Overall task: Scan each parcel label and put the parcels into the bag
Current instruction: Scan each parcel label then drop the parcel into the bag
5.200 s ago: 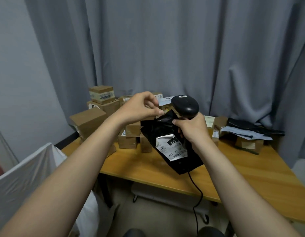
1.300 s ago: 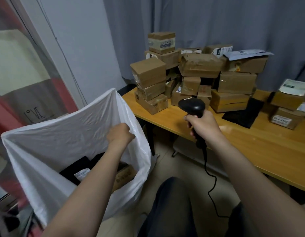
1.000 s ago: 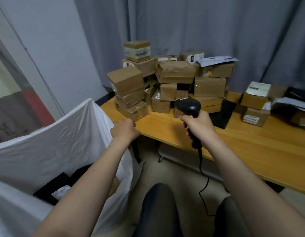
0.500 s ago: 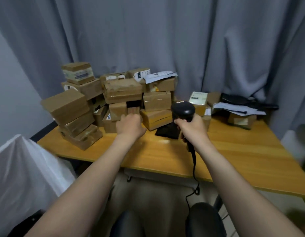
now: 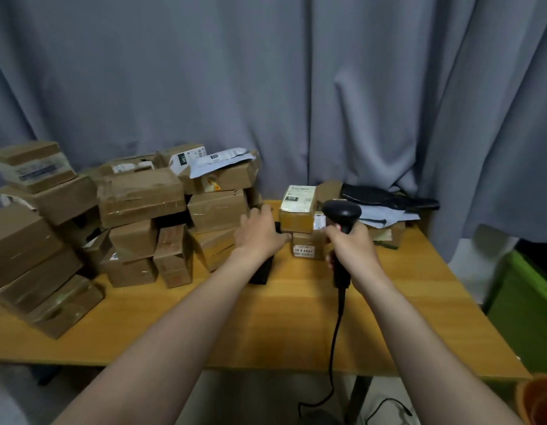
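The next parcel looks to be the black mailer (image 5: 262, 272), lying flat on the tabletop (image 5: 296, 329) between the big heap of cardboard boxes (image 5: 140, 197) and a short stack of two small boxes (image 5: 300, 222). The left hand (image 5: 260, 236) is spread over its far end, fingers loosely extended and closed on nothing; whether the palm rests on the plastic cannot be told. The mailer will probably be light, limp and slick, sagging when lifted, so an edge or corner pinch should suit it, with the label kept flat for reading. No label shows on its visible part.

The right hand (image 5: 353, 250) is wrapped round the handle of a black barcode scanner (image 5: 342, 213), head up, its cable (image 5: 336, 332) trailing off the front edge.

The tabletop is pale wood. At its far right lie dark pouches (image 5: 388, 199) on a grey envelope (image 5: 385, 214). A grey curtain (image 5: 266, 87) hangs behind, a green bin (image 5: 526, 302) stands to the right, and a terracotta pot (image 5: 539, 400) sits at the lower corner. The bag is out of view.
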`<state>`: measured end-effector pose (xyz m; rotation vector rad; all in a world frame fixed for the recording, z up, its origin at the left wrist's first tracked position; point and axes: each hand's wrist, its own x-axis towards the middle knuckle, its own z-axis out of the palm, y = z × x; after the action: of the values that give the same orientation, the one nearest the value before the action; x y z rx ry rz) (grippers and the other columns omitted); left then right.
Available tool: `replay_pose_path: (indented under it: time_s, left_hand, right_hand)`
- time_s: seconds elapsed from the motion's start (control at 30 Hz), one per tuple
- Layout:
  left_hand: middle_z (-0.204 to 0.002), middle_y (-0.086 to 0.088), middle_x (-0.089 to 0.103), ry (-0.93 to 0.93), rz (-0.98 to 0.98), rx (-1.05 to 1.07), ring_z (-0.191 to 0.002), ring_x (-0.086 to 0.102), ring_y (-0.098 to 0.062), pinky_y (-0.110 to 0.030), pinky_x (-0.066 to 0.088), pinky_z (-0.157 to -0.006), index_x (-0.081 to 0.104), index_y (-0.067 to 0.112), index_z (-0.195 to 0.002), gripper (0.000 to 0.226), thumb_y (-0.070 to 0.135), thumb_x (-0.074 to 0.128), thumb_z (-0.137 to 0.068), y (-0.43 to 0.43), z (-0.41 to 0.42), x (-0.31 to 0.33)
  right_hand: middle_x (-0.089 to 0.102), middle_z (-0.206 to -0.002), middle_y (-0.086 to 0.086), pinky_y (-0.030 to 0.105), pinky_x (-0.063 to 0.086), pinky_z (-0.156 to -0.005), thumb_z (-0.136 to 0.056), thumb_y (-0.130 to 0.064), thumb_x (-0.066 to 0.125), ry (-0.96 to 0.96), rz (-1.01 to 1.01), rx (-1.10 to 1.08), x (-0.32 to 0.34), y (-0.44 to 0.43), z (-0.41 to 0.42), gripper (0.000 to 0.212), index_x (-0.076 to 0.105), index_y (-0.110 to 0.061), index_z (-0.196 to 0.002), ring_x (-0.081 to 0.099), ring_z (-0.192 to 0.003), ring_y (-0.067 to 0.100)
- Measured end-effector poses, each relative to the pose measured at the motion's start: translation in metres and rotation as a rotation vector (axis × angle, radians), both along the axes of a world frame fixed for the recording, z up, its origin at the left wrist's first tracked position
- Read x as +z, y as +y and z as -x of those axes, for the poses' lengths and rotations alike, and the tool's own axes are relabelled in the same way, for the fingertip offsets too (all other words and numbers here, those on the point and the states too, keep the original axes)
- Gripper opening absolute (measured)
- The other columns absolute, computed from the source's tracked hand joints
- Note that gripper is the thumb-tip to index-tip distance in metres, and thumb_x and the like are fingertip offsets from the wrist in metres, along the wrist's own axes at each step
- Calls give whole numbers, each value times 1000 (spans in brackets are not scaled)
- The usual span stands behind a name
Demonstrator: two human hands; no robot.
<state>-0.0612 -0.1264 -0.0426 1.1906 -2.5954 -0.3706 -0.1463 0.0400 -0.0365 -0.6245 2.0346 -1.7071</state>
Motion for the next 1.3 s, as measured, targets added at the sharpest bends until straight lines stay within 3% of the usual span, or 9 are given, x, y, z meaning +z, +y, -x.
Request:
replay_pose_path:
  time_s: [0.13, 0.27, 0.4, 0.67, 0.83, 0.93, 1.0, 1.2, 1.3]
  left_hand:
    - [-152, -11, 42, 78, -116, 37, -140, 38, -37, -48, 41, -108, 34, 22, -150, 86, 59, 75, -84, 0, 41, -15]
    - [-151, -13, 37, 162, -233, 111, -139, 36, -39, -50, 38, -111, 31, 22, -147, 90, 61, 77, -81, -6, 72, -27]
    - [-149, -14, 36, 154, -179, 153, -136, 38, -39, -50, 38, -108, 28, 24, -146, 95, 69, 75, -77, -12, 96, -33]
    - [-138, -10, 44, 234, -97, 139, -125, 47, -36, -48, 39, -99, 37, 36, -130, 69, 63, 74, -79, -11, 105, -37]
    - [-135, -4, 46, 410, -135, 27, -121, 51, -27, -40, 50, -91, 37, 35, -128, 74, 53, 83, -73, 0, 65, -18]
    - [-137, 2, 49, 558, -180, 0, -118, 52, -16, -22, 43, -79, 37, 32, -135, 82, 47, 87, -72, 21, 22, -6]
    - [-142, 5, 48, 658, -237, 14, -120, 50, -12, -16, 39, -77, 32, 32, -141, 89, 43, 89, -73, 36, -13, -1]
    - [-156, 7, 37, 763, -331, 103, -140, 41, -12, -32, 44, -108, 21, 30, -158, 113, 40, 93, -71, 74, -112, 3]
    - [-150, 11, 35, 766, -352, 98, -125, 44, 5, -8, 37, -97, 31, 30, -156, 110, 38, 95, -67, 90, -158, 1]
  right_hand:
    - [69, -78, 11, 39, 55, -61, -97, -20, 64, -42, 5, -18, -6, -2, 21, 11, 62, -13, -105, 61, -54, 22]
    - [67, -78, 9, 34, 53, -54, -97, -19, 64, -71, -12, -9, -12, -6, 33, 12, 63, -10, -105, 60, -50, 18]
    - [67, -79, 11, 33, 52, -53, -98, -19, 65, -92, -21, 7, -18, -9, 43, 10, 63, -10, -102, 59, -49, 18]
    - [67, -79, 15, 35, 54, -54, -99, -18, 65, -135, -13, 5, -23, -6, 50, 14, 63, -6, -105, 59, -51, 20]
    - [72, -106, 12, 33, 59, -55, -98, -15, 69, -206, 125, 24, -11, -4, 29, 15, 65, -17, -112, 73, -79, 20]
    - [72, -107, 4, 42, 64, -75, -96, -15, 72, -207, 191, 21, -1, -2, 1, 19, 67, -21, -114, 73, -97, 21]
    - [73, -105, -3, 39, 57, -85, -94, -20, 74, -169, 215, 14, 7, 2, -24, 17, 68, -27, -108, 69, -100, 16]
    - [69, -105, -14, 19, 47, -76, -94, -19, 76, -134, 315, 99, 22, 17, -103, 24, 61, -35, -101, 65, -100, 0]
    - [68, -99, -22, 5, 47, -67, -95, -13, 75, -69, 344, 146, 21, 22, -135, 28, 60, -37, -100, 65, -86, -16]
